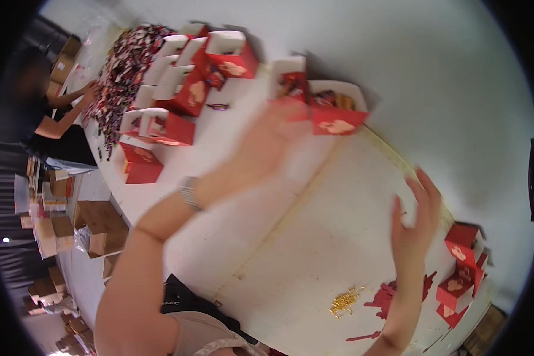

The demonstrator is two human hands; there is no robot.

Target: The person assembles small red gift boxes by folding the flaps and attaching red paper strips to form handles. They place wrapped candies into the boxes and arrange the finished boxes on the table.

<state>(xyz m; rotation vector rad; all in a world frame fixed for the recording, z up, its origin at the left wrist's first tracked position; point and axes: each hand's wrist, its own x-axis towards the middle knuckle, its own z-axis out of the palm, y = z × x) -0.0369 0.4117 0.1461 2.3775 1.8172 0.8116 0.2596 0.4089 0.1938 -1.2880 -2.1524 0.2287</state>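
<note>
My left hand (273,133), smeared by motion, reaches to the lower front of an open red box (294,84) at the far side of the table. Whether its fingers grip that box I cannot tell. Right beside it stands another open red box (338,118) with wrapped pieces showing inside. My right hand (418,222) hangs over the right part of the table, fingers apart and holding nothing. Below it lie a heap of dark red strips (385,296) and a small pile of gold pieces (343,302).
Several open red boxes (190,92) crowd the far left, beside a large heap of small wrapped pieces (130,65). A co-worker's hands (90,90) are at that heap. More red boxes (460,279) stand at the right edge. Cardboard cartons (101,225) sit on the floor.
</note>
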